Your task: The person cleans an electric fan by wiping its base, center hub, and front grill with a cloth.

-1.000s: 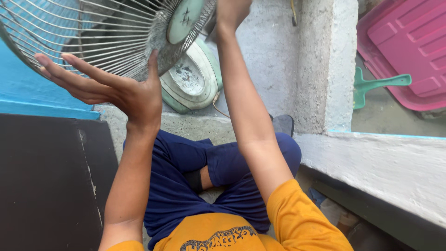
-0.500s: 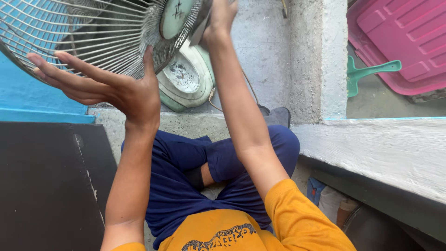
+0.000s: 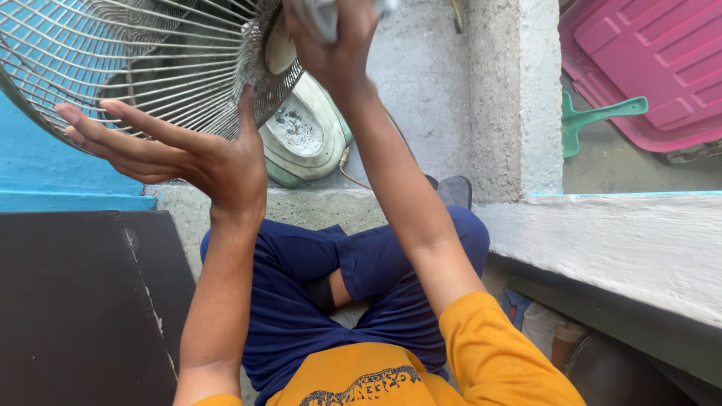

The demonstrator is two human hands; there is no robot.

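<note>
In the head view, the left hand (image 3: 199, 162) lay flat, fingers spread, steadying the round grey wire fan guard (image 3: 143, 64) from below, while the right hand (image 3: 331, 37) closed its fingers on a pale cloth (image 3: 323, 15) pressed at the guard's hub. Wiping well probably called for firm bracing and short strokes. The upturned pink plastic tub (image 3: 647, 68) showed no contents.

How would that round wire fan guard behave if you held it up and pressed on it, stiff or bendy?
The wire fan guard is probably light for its size: the open left hand props its rim alone. Its thin spokes likely flex a little where the right hand presses a cloth near the hub. Being round, it could turn or slip against the palm.
</note>
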